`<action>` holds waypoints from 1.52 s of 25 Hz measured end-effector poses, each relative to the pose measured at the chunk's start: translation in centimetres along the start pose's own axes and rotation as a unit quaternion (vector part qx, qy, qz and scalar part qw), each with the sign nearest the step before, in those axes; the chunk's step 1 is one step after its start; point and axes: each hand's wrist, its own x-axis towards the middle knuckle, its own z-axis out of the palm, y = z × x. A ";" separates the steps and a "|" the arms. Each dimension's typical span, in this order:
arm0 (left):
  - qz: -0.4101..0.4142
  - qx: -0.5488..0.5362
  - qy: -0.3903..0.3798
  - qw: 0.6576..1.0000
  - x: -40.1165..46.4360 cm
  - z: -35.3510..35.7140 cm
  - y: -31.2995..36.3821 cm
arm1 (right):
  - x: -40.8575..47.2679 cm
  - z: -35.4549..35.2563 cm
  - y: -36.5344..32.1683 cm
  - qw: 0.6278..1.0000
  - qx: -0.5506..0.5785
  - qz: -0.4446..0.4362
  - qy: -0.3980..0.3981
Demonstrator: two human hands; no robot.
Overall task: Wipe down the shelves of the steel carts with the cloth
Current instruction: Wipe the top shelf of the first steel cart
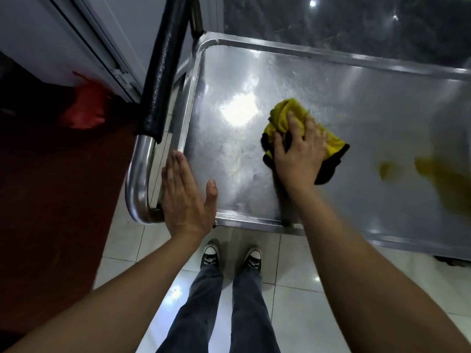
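I stood in what looked like a commercial kitchen or restaurant back room, to judge by the steel cart in front of me, its flat rimmed top shelf scuffed and shining under ceiling lights, with a tubular push handle partly wrapped in black padding. Under my sneakers lay glossy pale floor tiles, a dark red mat ran along my left beside a white metal-framed door, and a dark speckled polished surface lay beyond the cart
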 end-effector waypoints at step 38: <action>-0.038 0.001 -0.036 0.999 -0.1 -0.5 -0.2 | 16.3 4.4 -8.6 0.993 0.024 -0.094 -0.074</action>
